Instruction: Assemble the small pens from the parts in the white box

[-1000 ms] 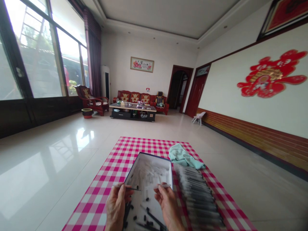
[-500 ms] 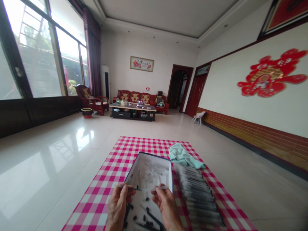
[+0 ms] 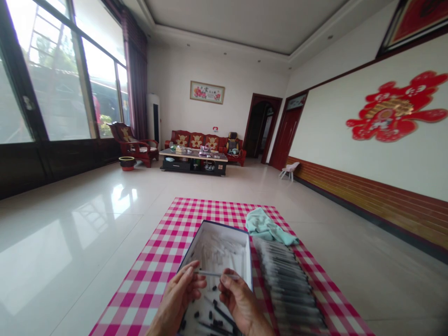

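Observation:
My left hand (image 3: 181, 294) and my right hand (image 3: 238, 304) hold a slim white pen-like tube (image 3: 217, 274) between them, above an open cardboard box (image 3: 215, 238). The box holds a heap of white tubes (image 3: 219, 254) at its far end. Small black pieces and black rods (image 3: 220, 317) lie at its near end, partly hidden by my hands. To the right of the box, several dark-tipped pens (image 3: 287, 284) lie in tight rows, blurred by the lens. A crumpled teal towel (image 3: 268, 229) rests beyond them.
Everything lies on a pink-and-white checked cloth (image 3: 147, 275) spread over a glossy tiled floor (image 3: 70, 224). Farther off stand a low coffee table (image 3: 192, 156) with assorted items, a red wooden sofa (image 3: 196, 140) and an armchair (image 3: 133, 144).
My hands have come closer together and turned inward, and the thin dark rod and white tube held apart earlier now form one slim piece between them. The box and cloth look unmoved.

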A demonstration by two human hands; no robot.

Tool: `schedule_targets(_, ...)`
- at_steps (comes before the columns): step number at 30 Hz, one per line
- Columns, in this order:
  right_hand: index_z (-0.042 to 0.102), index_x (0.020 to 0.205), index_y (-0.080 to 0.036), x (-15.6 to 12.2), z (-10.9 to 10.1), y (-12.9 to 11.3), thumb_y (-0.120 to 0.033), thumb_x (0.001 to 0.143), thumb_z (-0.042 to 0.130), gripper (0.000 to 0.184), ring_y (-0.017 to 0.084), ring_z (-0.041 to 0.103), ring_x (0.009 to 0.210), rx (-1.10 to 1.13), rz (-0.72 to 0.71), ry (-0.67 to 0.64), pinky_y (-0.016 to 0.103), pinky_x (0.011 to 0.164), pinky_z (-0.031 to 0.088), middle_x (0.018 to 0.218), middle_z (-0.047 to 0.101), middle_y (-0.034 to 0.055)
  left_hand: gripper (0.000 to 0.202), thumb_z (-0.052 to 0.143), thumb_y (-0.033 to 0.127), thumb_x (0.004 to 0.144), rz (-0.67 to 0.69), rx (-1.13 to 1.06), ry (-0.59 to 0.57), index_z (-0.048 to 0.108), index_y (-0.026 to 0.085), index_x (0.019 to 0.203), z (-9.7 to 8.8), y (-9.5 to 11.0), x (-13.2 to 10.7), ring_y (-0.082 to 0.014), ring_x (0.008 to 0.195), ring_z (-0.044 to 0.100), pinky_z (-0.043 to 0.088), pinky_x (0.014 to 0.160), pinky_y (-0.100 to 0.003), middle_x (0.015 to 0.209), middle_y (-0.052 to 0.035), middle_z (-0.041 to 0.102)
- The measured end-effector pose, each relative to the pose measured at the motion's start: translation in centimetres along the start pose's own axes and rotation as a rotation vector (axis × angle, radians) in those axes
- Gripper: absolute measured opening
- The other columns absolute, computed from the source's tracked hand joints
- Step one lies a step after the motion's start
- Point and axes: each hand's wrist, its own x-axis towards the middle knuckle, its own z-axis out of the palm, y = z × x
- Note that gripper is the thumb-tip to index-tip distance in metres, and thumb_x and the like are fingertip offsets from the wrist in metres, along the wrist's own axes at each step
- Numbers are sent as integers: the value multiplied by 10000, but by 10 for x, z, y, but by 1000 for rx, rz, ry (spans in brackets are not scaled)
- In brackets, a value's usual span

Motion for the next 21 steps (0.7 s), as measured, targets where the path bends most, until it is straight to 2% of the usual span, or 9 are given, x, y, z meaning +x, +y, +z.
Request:
schedule_targets(6,619,832,-167,-4,10,-2,-174,586,807,309,110,595,594,-5,26,-113,212,530,454,614,626,-37,294,724,331,732,-26,-67,15,686,146,957,0,-2,1,-159,746,675,511,594,-205,892,-73,717)
schedule_targets(10,610,824,-173,-4,15,-1,-157,607,794,285,102,588,583,3,42,-122,207,533,453,611,622,-44,293,693,321,767,5,-111,-19,672,157,1008,6,-1,2,-153,758,666,506,578,-211,999,-85,696)
schedule_targets(16,606,829,-181,-4,13,6,-172,639,782,259,102,603,611,59,24,-155,202,562,458,636,643,-34,402,546,447,850,-51,-290,-108,640,133,1082,4,-3,0,-228,889,658,520,665,-296,1046,-144,686)
schedule_targets(21,627,800,-180,-7,16,6,-193,613,797,253,110,603,615,92,62,-160,205,573,458,626,642,-27,293,620,338,819,-68,-294,-129,652,159,1049,4,-4,-3,-214,880,663,515,645,-275,1058,-117,687)
